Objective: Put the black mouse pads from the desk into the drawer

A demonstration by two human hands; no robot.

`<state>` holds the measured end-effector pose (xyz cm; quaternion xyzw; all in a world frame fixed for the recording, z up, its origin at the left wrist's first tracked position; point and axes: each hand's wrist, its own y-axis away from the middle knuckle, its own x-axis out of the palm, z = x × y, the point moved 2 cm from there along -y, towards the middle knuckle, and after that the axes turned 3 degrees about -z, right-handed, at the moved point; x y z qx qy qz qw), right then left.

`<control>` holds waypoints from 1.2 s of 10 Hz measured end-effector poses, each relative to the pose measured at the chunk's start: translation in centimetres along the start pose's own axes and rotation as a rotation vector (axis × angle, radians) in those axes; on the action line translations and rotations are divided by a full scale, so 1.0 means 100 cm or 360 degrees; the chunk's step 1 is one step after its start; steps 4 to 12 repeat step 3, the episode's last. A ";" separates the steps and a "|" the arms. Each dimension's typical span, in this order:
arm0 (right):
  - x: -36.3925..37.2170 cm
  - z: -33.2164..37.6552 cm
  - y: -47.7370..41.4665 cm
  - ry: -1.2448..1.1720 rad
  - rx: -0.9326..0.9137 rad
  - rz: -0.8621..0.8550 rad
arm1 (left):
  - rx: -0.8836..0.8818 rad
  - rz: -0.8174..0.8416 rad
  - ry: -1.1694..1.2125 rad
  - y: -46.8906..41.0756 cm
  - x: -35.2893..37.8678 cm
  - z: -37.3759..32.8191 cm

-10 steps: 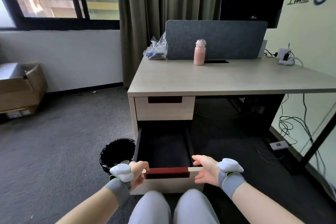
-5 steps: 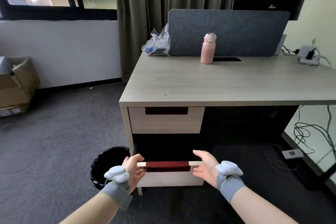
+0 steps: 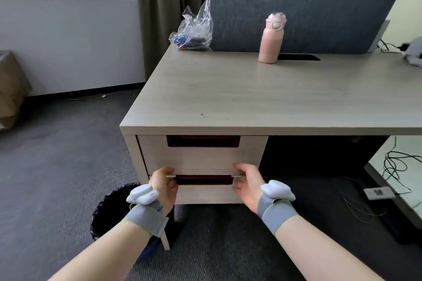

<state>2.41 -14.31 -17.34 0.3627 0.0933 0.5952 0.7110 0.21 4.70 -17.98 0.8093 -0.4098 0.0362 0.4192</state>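
1. Bench: pale wood top, wide, no black mouse pads visible anywhere on it; presumably already inside the drawer, not checkable from this view.
2. Grey divider panel upright along the far edge of the bench.
3. Upper drawer: front flush, dark red recessed handle, closed.
4. Lower drawer: the task's drawer, front almost flush under the upper one, only a thin pale top edge showing; interior hidden, contents cannot tell.
5. Black bin on the carpet just left of the drawer unit, partly behind the left forearm.
6. Pink bottle upright near the divider, well apart from both hands.
7. Clear plastic bag at the far left corner of the bench, touching the divider.
8. Left hand: flat against the left end of the lower drawer front, fingers lightly curled over its top edge, holding nothing loose.
9. Right hand: mirrored on the right end, fingers spread narrow on the front, nothing gripped.
10. Key relation: drawer front dead ahead of both hands, long axis left to right, handle slot between the hands; both equally near, so an even straight push away from the body looks like what is left.
11. Judgement: task near its end, closing step. Risk: fingertips over the top edge getting pinched under the upper drawer.
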 end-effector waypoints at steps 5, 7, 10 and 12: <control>0.000 0.003 0.002 0.0150 -0.0037 0.0022 | -0.0024 0.0138 -0.0089 0.013 -0.006 -0.009; 0.000 0.003 0.002 0.0150 -0.0037 0.0022 | -0.0024 0.0138 -0.0089 0.013 -0.006 -0.009; 0.000 0.003 0.002 0.0150 -0.0037 0.0022 | -0.0024 0.0138 -0.0089 0.013 -0.006 -0.009; 0.000 0.003 0.002 0.0150 -0.0037 0.0022 | -0.0024 0.0138 -0.0089 0.013 -0.006 -0.009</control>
